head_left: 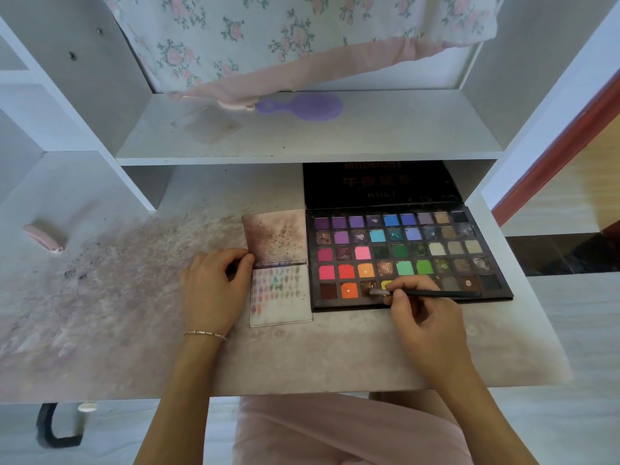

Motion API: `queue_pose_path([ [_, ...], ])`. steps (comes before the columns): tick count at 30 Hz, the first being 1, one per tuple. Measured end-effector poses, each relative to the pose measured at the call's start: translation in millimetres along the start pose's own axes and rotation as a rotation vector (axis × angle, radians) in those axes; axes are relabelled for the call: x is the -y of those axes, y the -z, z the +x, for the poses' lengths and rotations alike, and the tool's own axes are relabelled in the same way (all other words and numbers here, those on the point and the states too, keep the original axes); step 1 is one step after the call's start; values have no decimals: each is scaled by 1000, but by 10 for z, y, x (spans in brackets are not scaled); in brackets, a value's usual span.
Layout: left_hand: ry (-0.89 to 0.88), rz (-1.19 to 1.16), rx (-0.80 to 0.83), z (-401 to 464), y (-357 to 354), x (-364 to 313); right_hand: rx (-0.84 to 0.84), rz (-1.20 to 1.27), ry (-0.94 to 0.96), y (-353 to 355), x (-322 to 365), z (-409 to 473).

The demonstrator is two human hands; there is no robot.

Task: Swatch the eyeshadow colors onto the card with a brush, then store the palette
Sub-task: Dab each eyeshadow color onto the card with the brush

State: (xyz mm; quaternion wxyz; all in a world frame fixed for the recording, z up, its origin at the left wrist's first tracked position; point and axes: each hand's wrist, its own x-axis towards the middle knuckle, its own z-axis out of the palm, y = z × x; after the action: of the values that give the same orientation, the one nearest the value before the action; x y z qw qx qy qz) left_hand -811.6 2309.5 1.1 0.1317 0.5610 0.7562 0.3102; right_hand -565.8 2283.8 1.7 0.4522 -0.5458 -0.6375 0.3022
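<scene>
Pinching the thin black brush, the right hand works the rigid palette; beside it, the flimsy card is pinned by the left hand's curled fingers.

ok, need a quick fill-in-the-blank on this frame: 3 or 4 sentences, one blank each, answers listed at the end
1. The right hand holds a thin dark ____ over the bottom row of the palette.
2. The swatch card lies directly to the ____ of the palette.
3. The left hand rests at the card's ____ edge.
4. On the shelf above lies a ____ hairbrush.

Answers: brush; left; left; purple
</scene>
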Motion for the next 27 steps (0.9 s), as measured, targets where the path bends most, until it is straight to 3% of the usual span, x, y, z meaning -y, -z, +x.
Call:
queue_pose_path([
  [18, 5, -1, -1, -2, -3, -9, 12, -23, -14, 14, 5, 1],
  [27, 15, -6, -5, -8, 2, -7, -104, 66, -47, -18, 54, -24],
])
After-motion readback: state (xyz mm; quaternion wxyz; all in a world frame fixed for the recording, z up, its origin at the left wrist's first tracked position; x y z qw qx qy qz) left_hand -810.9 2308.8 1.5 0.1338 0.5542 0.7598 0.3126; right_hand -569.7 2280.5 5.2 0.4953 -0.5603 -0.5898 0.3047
